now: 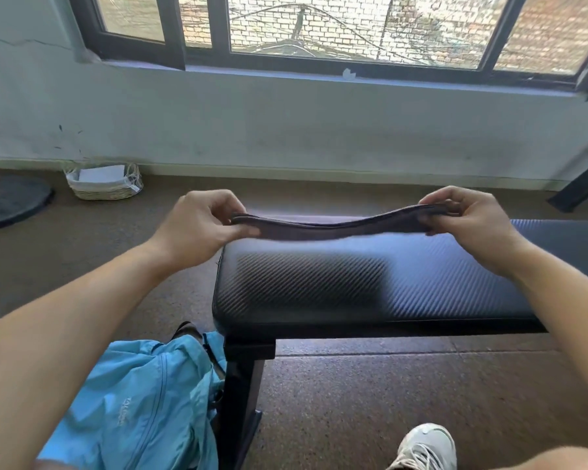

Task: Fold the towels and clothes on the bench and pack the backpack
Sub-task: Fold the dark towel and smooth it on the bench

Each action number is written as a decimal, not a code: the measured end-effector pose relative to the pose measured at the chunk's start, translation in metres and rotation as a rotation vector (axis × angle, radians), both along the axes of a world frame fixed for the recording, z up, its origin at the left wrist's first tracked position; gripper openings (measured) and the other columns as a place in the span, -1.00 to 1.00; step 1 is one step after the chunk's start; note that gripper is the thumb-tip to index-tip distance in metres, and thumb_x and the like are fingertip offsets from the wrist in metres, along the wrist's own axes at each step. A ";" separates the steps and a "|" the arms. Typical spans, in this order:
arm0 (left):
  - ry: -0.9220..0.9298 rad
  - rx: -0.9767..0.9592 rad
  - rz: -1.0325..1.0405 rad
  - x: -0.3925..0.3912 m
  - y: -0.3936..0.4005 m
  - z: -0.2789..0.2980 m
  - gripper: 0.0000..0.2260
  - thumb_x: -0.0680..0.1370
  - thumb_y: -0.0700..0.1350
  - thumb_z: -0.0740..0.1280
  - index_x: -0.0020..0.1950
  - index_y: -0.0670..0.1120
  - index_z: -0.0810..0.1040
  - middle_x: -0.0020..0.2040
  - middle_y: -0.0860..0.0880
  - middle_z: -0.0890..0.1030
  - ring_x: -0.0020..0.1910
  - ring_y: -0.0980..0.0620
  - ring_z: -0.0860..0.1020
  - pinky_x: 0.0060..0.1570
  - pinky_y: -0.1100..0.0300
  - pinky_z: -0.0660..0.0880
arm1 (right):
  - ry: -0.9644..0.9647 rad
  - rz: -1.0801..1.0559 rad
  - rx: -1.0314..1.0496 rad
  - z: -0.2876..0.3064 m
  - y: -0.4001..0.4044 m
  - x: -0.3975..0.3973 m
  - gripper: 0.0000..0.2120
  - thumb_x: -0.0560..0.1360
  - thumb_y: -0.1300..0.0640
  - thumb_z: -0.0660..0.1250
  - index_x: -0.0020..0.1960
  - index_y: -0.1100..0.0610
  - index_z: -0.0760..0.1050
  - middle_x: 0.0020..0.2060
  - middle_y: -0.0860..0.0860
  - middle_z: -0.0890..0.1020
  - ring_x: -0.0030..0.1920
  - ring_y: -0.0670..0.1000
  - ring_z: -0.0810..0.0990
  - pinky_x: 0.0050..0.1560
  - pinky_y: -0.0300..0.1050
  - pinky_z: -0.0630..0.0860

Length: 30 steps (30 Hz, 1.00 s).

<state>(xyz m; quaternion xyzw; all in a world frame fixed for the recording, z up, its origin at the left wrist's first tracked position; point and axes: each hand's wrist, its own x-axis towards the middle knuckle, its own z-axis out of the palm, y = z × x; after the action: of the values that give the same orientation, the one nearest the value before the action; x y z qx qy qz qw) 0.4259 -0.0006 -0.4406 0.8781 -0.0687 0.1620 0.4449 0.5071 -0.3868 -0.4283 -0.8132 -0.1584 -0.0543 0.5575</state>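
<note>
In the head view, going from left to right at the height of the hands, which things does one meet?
Wicker basket → left hand → dark folded cloth held above the bench → right hand.

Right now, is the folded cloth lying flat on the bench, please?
No, both hands hold the folded cloth above the bench.

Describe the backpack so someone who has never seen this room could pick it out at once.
Start from the black padded bench under the window and follow its near left leg down to the floor. The backpack slumps there against it, below the person's left forearm. It is the only bright light-blue thing in view, crinkled fabric with a long zipper.
</note>
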 end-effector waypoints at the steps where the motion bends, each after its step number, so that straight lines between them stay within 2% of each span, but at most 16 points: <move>1: 0.068 -0.068 -0.047 -0.002 0.000 0.001 -0.82 0.41 -0.09 0.58 -0.15 -0.14 0.66 -0.35 0.12 0.61 -0.42 0.22 0.45 -0.35 0.37 0.38 | 0.021 -0.007 0.021 0.001 -0.003 -0.002 -0.80 0.49 0.41 0.42 -0.03 0.13 0.62 -0.28 -0.09 0.71 -0.32 -0.14 0.58 -0.29 -0.32 0.53; 3: 0.213 -0.177 -0.105 -0.002 0.001 0.001 -0.82 0.45 -0.09 0.54 -0.08 -0.17 0.65 -0.36 0.09 0.59 -0.40 0.19 0.43 -0.38 0.36 0.36 | 0.072 -0.048 0.052 0.006 -0.009 -0.003 -0.85 0.51 0.32 0.43 0.00 0.10 0.65 -0.24 -0.08 0.72 -0.30 -0.14 0.59 -0.32 -0.34 0.52; 5: 0.314 -0.169 -0.130 -0.001 0.000 -0.007 -0.82 0.46 -0.07 0.53 -0.03 -0.11 0.63 -0.34 0.05 0.60 -0.38 0.15 0.43 -0.37 0.30 0.37 | 0.158 -0.063 -0.048 0.005 -0.011 0.000 -0.86 0.50 0.28 0.45 0.02 0.11 0.67 -0.21 -0.05 0.74 -0.30 -0.17 0.63 -0.25 -0.37 0.58; 8: 0.371 -0.038 -0.143 0.002 -0.002 -0.033 -0.83 0.46 -0.03 0.54 -0.05 -0.02 0.60 -0.29 -0.03 0.62 -0.33 0.08 0.47 -0.25 0.18 0.39 | 0.253 -0.089 -0.311 -0.018 -0.007 0.004 -0.83 0.48 0.28 0.49 0.06 0.19 0.66 -0.17 0.10 0.73 -0.37 -0.18 0.60 -0.32 -0.37 0.54; 10: 0.386 0.051 -0.138 0.005 -0.005 -0.050 -0.80 0.47 -0.05 0.54 -0.06 -0.04 0.54 -0.27 -0.05 0.62 -0.31 0.04 0.47 -0.24 0.18 0.40 | 0.262 -0.141 -0.425 -0.036 -0.003 0.006 -0.82 0.47 0.23 0.52 0.06 0.17 0.63 -0.13 0.13 0.72 -0.29 -0.09 0.62 -0.27 -0.26 0.52; 13: 0.366 0.195 -0.079 0.010 -0.006 -0.062 -0.74 0.44 0.02 0.56 -0.08 0.01 0.50 -0.19 -0.01 0.63 -0.28 0.05 0.51 -0.18 0.16 0.48 | 0.236 -0.217 -0.576 -0.048 0.000 0.011 -0.76 0.44 0.09 0.56 0.00 0.10 0.56 -0.11 0.05 0.70 -0.19 0.00 0.63 -0.26 -0.16 0.46; 18: 0.404 0.287 -0.048 0.013 0.004 -0.059 -0.67 0.32 0.14 0.62 -0.18 0.00 0.56 -0.27 0.05 0.62 -0.29 0.06 0.54 -0.17 0.09 0.53 | 0.172 -0.254 -0.691 -0.050 0.000 0.010 -0.76 0.38 0.00 0.60 -0.12 0.10 0.61 -0.22 -0.01 0.67 -0.23 -0.10 0.59 -0.26 -0.20 0.43; 21: 0.378 0.361 -0.025 0.011 0.004 -0.054 -0.67 0.32 0.14 0.62 -0.30 -0.03 0.57 -0.35 0.06 0.59 -0.35 0.07 0.50 -0.30 0.17 0.41 | 0.163 -0.250 -0.639 -0.048 -0.003 0.011 -0.74 0.34 0.00 0.63 -0.16 0.10 0.60 -0.25 -0.01 0.66 -0.23 -0.06 0.60 -0.21 -0.16 0.47; 25: 0.331 0.340 -0.031 0.008 0.002 -0.047 -0.67 0.28 0.12 0.65 -0.34 -0.04 0.58 -0.40 0.06 0.59 -0.41 0.09 0.47 -0.34 0.17 0.39 | 0.223 -0.159 -0.324 -0.051 -0.014 0.012 -0.74 0.38 0.10 0.61 -0.21 0.09 0.51 -0.28 0.04 0.68 -0.22 -0.01 0.58 -0.04 -0.05 0.48; 27: 0.345 0.271 -0.103 0.006 0.000 -0.043 -0.67 0.28 0.09 0.66 -0.34 -0.05 0.58 -0.40 0.01 0.60 -0.42 0.09 0.45 -0.34 0.17 0.41 | 0.260 -0.120 -0.238 -0.053 -0.016 0.010 -0.76 0.44 0.14 0.56 -0.19 0.08 0.47 -0.31 0.04 0.68 -0.24 -0.01 0.56 -0.09 -0.06 0.44; 30: 0.335 0.073 -0.196 0.004 -0.006 -0.038 -0.67 0.29 0.12 0.62 -0.32 -0.04 0.56 -0.28 -0.09 0.68 -0.33 0.07 0.51 -0.23 0.11 0.46 | 0.334 -0.107 -0.226 -0.060 -0.014 0.006 -0.80 0.50 0.19 0.49 -0.11 0.12 0.46 -0.39 0.00 0.61 -0.32 0.00 0.45 -0.27 -0.11 0.34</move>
<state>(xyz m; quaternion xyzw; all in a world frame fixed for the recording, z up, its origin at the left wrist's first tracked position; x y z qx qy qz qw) 0.4301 -0.0067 -0.4789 0.8975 -0.0846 -0.0329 0.4316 0.5134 -0.4006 -0.4883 -0.8754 -0.0255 0.0698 0.4777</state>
